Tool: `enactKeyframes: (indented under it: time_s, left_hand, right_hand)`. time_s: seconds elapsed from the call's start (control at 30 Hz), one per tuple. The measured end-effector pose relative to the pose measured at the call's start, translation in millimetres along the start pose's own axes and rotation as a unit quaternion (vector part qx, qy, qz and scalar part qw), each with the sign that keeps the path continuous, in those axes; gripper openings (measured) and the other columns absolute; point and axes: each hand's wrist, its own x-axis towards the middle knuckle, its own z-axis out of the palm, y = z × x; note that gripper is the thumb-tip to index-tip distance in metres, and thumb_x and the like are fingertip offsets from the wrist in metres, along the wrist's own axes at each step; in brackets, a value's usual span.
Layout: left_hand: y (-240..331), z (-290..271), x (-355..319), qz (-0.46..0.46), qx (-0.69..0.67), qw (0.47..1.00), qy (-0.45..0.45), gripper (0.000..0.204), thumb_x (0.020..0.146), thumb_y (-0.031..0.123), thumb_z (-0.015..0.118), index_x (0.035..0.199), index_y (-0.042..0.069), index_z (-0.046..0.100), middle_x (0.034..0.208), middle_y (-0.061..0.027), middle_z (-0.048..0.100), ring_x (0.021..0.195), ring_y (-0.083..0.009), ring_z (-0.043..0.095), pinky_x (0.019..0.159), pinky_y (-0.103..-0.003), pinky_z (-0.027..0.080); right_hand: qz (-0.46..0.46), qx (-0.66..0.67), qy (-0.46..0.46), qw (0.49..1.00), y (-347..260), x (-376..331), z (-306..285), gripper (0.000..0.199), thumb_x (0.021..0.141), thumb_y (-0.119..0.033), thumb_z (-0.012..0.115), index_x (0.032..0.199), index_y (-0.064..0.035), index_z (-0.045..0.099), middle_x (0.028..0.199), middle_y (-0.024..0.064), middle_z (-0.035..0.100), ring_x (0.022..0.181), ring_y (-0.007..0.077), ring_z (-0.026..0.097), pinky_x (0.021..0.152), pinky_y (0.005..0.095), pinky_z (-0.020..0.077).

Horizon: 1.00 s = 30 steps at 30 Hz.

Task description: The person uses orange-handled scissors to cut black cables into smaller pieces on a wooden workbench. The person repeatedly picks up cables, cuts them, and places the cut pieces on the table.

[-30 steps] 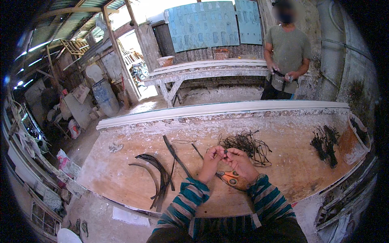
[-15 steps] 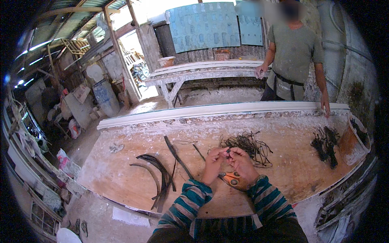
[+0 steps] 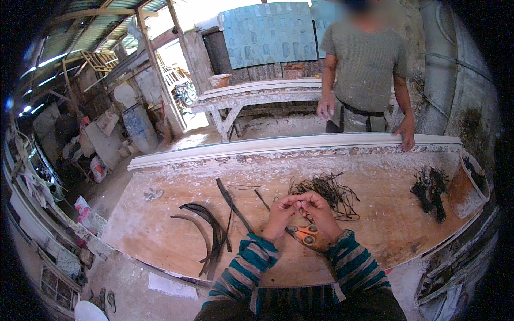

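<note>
We judge the work partly done: left hand (image 3: 279, 213) and right hand (image 3: 317, 211) meet at mid-counter (image 3: 160, 224), fingers pinched on a thin dark strand (image 3: 301, 204), orange scissors (image 3: 303, 234) under the right wrist, a loose tangle (image 3: 326, 190) just beyond, untouched.

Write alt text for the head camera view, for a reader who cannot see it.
Left hand and right hand meet fingertip to fingertip above a dusty wooden workbench, with orange-handled scissors under the right wrist. A tangle of dark wire lies just beyond, curved dark strips to the left. Another person stands across the bench.
</note>
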Motion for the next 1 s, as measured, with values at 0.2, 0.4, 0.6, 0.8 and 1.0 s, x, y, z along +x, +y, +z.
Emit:
enactKeyframes:
  time_s: [0.2, 0.4, 0.6, 0.8, 1.0]
  left_hand:
    - [-8, -7, 2, -0.021, 0.075, 0.995, 0.054, 0.015, 0.084, 0.009, 0.059, 0.095, 0.000, 0.063, 0.077, -0.0002, 0.060, 0.065, -0.0061, 0.050, 0.059, -0.020, 0.040]
    - [-13, -18, 9, -0.016, 0.089, 0.996, 0.017, 0.013, 0.086, 0.014, 0.058, 0.088, 0.002, 0.061, 0.074, 0.0018, 0.058, 0.064, -0.0054, 0.048, 0.059, -0.019, 0.040]
    - [-10, -17, 10, 0.021, 0.088, 0.994, -0.055, 0.012, 0.089, 0.017, 0.053, 0.088, 0.005, 0.054, 0.077, 0.0014, 0.055, 0.070, -0.0071, 0.050, 0.064, -0.021, 0.041]
    - [-39, -37, 23, 0.029, 0.040, 0.990, -0.135, 0.011, 0.092, 0.015, 0.048, 0.094, 0.005, 0.051, 0.083, -0.0007, 0.055, 0.076, -0.0088, 0.051, 0.069, -0.022, 0.042]
    - [-33, -35, 18, -0.067, -0.147, 0.965, -0.207, 0.008, 0.092, 0.013, 0.047, 0.096, 0.007, 0.050, 0.092, -0.0002, 0.053, 0.083, -0.0087, 0.052, 0.074, -0.023, 0.044]
  right_hand:
    - [0.004, -0.013, 0.008, 1.000, 2, 1, -3, 0.008, 0.089, -0.007, 0.049, 0.095, -0.0036, 0.053, 0.080, 0.0004, 0.056, 0.070, 0.0070, 0.048, 0.064, 0.0208, 0.0406]
    - [0.026, -0.015, -0.009, 1.000, 4, 2, -6, 0.007, 0.088, -0.007, 0.050, 0.094, -0.0047, 0.053, 0.081, 0.0002, 0.056, 0.070, 0.0069, 0.049, 0.064, 0.0204, 0.0409]
    - [0.029, 0.020, -0.032, 0.999, -1, 2, -4, 0.006, 0.088, -0.008, 0.050, 0.093, -0.0058, 0.052, 0.082, 0.0001, 0.055, 0.069, 0.0066, 0.049, 0.061, 0.0196, 0.0391]
    - [0.036, 0.029, -0.053, 0.998, 1, 4, -5, 0.007, 0.088, -0.009, 0.049, 0.094, -0.0061, 0.052, 0.085, 0.0003, 0.055, 0.069, 0.0065, 0.049, 0.060, 0.0191, 0.0385]
    - [0.077, 0.134, -0.060, 0.986, 3, 3, -7, 0.008, 0.087, -0.006, 0.049, 0.094, -0.0062, 0.052, 0.084, 0.0014, 0.056, 0.069, 0.0062, 0.050, 0.059, 0.0183, 0.0390]
